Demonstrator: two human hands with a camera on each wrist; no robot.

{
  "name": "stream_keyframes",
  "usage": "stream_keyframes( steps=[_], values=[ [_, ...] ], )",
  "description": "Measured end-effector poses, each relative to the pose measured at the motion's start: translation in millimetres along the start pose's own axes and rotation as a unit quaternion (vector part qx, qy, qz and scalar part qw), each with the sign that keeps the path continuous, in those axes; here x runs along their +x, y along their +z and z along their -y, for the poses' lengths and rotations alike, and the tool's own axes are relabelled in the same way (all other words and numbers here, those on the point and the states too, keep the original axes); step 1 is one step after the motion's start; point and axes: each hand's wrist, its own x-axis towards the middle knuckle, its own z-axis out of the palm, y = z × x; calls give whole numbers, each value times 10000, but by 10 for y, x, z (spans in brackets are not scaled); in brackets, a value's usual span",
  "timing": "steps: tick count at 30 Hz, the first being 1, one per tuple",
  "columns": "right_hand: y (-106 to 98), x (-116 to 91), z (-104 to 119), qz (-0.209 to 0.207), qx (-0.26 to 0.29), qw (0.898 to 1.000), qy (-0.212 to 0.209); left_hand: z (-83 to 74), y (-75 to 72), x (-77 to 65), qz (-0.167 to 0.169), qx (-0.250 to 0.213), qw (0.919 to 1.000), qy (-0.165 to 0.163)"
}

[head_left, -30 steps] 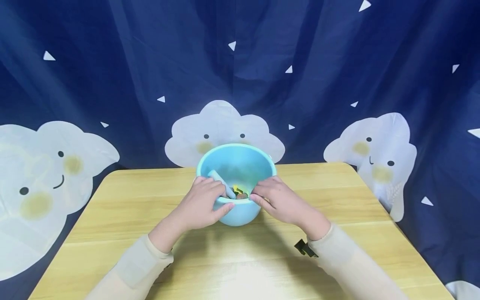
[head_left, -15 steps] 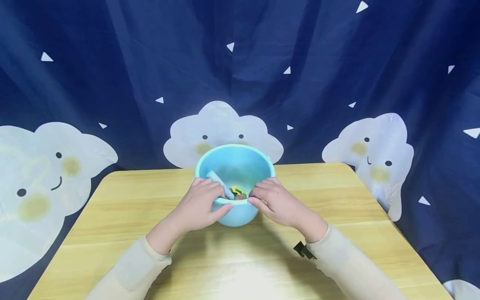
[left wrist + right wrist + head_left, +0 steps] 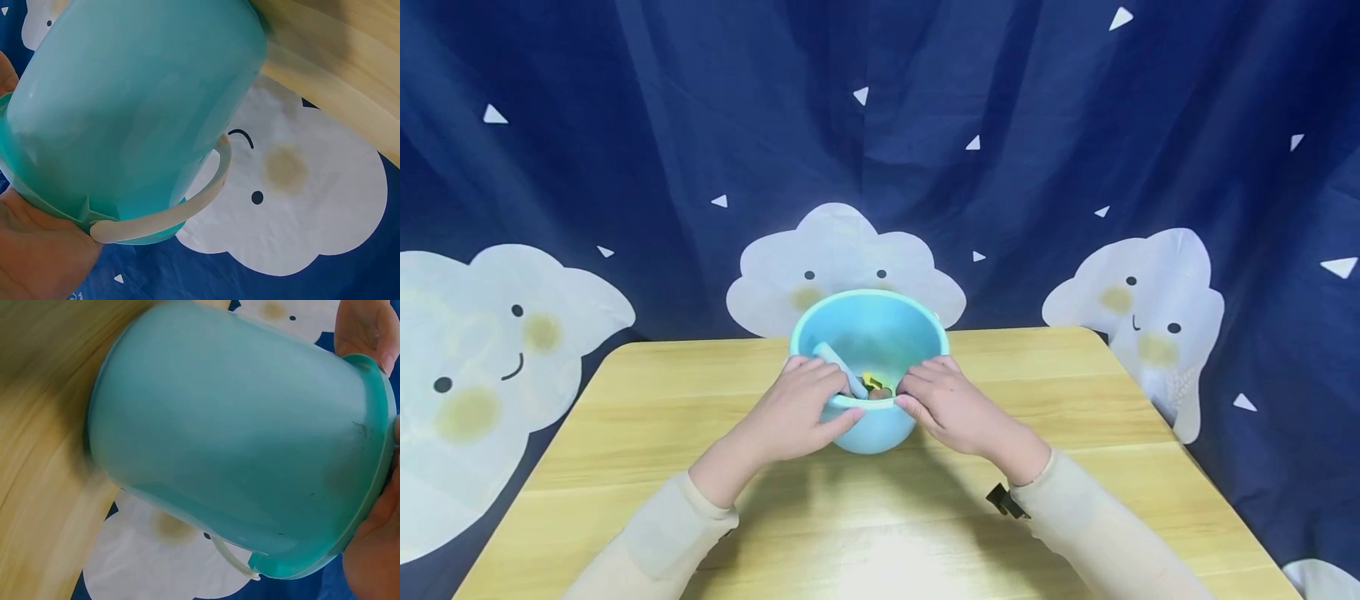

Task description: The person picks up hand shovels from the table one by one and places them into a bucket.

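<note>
A light blue bucket [image 3: 872, 431] stands on the wooden table, its mouth tilted toward me in the head view. My left hand [image 3: 802, 408] grips the near left rim, fingers over the edge and thumb outside. On the near right rim, my right hand [image 3: 958, 406] holds on with curled fingers. Inside lie a pale blue rod-like piece [image 3: 841, 369], a yellow and dark piece [image 3: 872, 381] and a brown rounded piece [image 3: 880, 393]; their kinds are unclear. A whitish carrying handle [image 3: 169, 219] hangs at the bucket's side in the left wrist view. My fingertips inside the bucket are partly hidden.
The wooden table [image 3: 685, 392] reaches back to a dark blue curtain [image 3: 700, 92] printed with white clouds and triangles. The bucket stands near the table's far edge. A black strap piece [image 3: 1006, 502] shows at my right sleeve.
</note>
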Motion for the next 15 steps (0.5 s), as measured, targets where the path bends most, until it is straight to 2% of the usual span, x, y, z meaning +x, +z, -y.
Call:
stream_keyframes(
  steps=[15],
  values=[
    [10,12,-9,-47,64,10000,-21,1,-35,12,104,32,9999,67]
  ],
)
